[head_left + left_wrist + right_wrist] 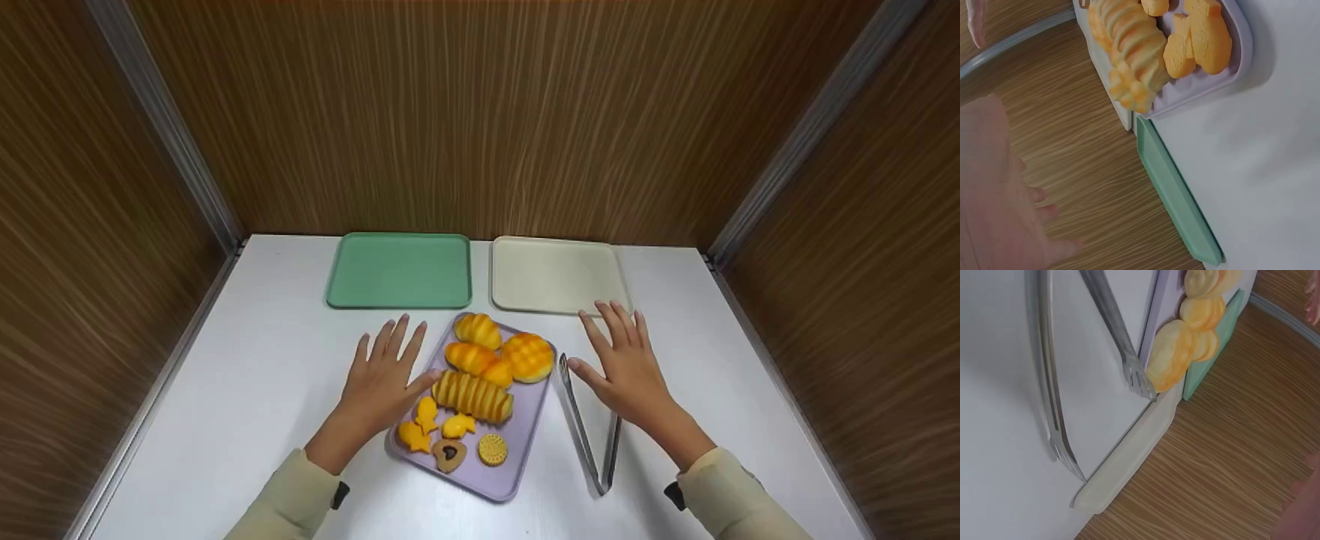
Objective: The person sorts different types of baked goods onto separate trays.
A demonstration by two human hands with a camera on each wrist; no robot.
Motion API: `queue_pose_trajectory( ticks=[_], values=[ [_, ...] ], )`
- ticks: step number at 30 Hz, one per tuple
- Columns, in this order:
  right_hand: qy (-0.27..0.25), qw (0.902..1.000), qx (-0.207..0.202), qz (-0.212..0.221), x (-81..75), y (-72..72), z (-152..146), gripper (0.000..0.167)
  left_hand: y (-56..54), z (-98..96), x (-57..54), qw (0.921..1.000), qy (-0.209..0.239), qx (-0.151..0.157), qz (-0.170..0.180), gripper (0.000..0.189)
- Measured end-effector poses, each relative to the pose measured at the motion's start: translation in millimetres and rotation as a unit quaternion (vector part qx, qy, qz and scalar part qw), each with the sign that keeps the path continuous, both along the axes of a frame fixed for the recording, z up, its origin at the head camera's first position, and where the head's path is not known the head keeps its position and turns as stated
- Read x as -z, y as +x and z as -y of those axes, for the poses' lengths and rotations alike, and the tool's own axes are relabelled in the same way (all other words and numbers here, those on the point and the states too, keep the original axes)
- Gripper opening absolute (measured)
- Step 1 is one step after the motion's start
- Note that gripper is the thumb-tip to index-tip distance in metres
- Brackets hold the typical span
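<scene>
My left hand [382, 382] hovers with fingers spread at the left edge of a lilac tray [529, 427], its thumb overlapping a long striped bread [472, 396] in the head view. My right hand [626, 371], fingers also spread, is above metal tongs [579, 421] that lie spread apart right of the tray. Neither hand holds anything. The lilac tray also bears a small roll [478, 330], an orange-topped bread [480, 364], a round scored bun [529, 357], fish-shaped biscuits [457, 426], a heart-shaped cookie [450, 454] and a round biscuit [493, 450].
At the back of the white table [247, 360] lie a green tray [399, 270] on the left and a cream tray [559, 274] on the right. Wood-grain panels [480, 120] stand behind the table and along both sides.
</scene>
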State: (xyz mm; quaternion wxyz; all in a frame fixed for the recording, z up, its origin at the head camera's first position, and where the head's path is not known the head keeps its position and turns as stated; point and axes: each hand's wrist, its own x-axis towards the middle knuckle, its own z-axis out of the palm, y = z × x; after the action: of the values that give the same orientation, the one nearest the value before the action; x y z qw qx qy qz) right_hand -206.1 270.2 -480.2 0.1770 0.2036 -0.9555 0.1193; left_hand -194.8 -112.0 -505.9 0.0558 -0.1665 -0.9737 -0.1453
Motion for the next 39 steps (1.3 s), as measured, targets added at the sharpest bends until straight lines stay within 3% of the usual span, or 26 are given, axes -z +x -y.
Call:
queue_pose_trajectory(
  ticks=[5, 9, 16, 21, 29, 32, 39],
  values=[
    [-0.044, 0.9983, 0.027, 0.028, 8.5, 8.3, -3, 0.070, 3.6, -0.3, 7.0, 0.9985, 0.053, -0.015, 0.005, 0.075],
    [-0.103, 0.9895, 0.070, 0.075, 23.4, 19.4, -8, 0.068, 8.9, -1.3, 18.0, 0.9930, 0.107, -0.041, 0.028, 0.066],
    [-0.145, 0.9704, 0.127, 0.145, 51.5, 35.4, -14, 0.072, 11.6, -2.6, 46.4, 0.9726, 0.202, -0.076, 0.087, 0.051],
    [-0.153, 0.9578, 0.163, 0.181, 62.7, 43.8, -12, 0.076, 10.6, -0.5, 68.5, 0.9608, 0.238, -0.087, 0.112, 0.046],
    [-0.128, 0.9497, 0.213, 0.190, 82.1, 56.7, -6, 0.081, 10.8, 9.6, 86.4, 0.9305, 0.320, -0.102, 0.147, 0.040],
    [-0.117, 0.9502, 0.223, 0.183, 90.0, 61.4, -2, 0.086, 10.7, 12.0, 92.5, 0.9246, 0.335, -0.099, 0.151, 0.036],
    [-0.111, 0.9495, 0.238, 0.173, 101.9, 70.2, 4, 0.092, 11.3, 14.9, 101.0, 0.9211, 0.341, -0.099, 0.159, 0.031]
  ],
)
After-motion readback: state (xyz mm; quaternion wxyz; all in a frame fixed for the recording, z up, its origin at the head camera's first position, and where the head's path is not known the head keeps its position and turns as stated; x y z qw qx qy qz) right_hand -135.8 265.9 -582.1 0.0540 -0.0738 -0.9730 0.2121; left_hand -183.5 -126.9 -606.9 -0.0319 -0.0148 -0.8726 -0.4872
